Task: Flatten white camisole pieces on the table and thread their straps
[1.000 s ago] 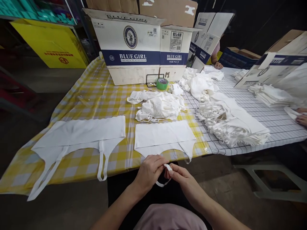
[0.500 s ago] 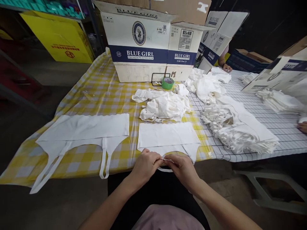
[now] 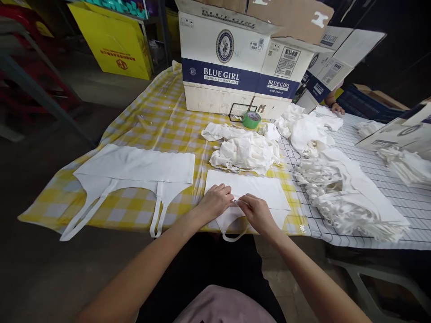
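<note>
Hands shifted farther in: left hand [image 3: 217,202] and right hand [image 3: 259,213] pinch what looks like the strap [image 3: 232,239] over the right-hand white top [image 3: 262,188], near edge of yellow checked cloth [image 3: 134,134]. Risk: uneven pull twists strap or drags top; overhanging loop could snag.

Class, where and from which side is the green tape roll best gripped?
I'd pinch the green tape roll by its outer wall, from above: it seems to lie flat, hole upward, with the carton behind and crumpled white cloth in front.
</note>
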### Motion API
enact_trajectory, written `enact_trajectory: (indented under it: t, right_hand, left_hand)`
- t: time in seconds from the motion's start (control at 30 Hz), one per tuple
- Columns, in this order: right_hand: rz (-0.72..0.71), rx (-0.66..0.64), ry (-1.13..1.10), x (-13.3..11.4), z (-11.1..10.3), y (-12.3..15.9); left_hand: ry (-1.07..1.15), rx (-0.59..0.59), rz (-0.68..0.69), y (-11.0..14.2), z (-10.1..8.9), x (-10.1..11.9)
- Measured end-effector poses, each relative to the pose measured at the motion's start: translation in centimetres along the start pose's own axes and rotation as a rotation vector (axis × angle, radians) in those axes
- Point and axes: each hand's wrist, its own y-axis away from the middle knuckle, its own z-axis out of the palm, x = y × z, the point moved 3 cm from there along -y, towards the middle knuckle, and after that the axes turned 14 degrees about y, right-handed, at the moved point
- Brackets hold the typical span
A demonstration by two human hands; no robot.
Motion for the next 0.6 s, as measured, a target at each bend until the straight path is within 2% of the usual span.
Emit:
enact_trajectory:
  t: [0.23, 0.4, 0.6]
  right_hand:
    - [-0.148, -0.070, 0.162, 0.4, 0.6, -2.4]
    - [-0.203, -0.091, 0.308, 0.3, 0.6, -3.6]
    - [-0.236, -0.092, 0.443, 0.5, 0.7, -3.8]
  left_hand:
    - [0.285, 0.025, -0.114, -0.6, -0.7, -1.1]
    - [0.338, 0.011, -0.132, -1.1, -1.0, -1.4]
    - [0.374, 0.008, -0.160, -1.4, -0.3, -2.3]
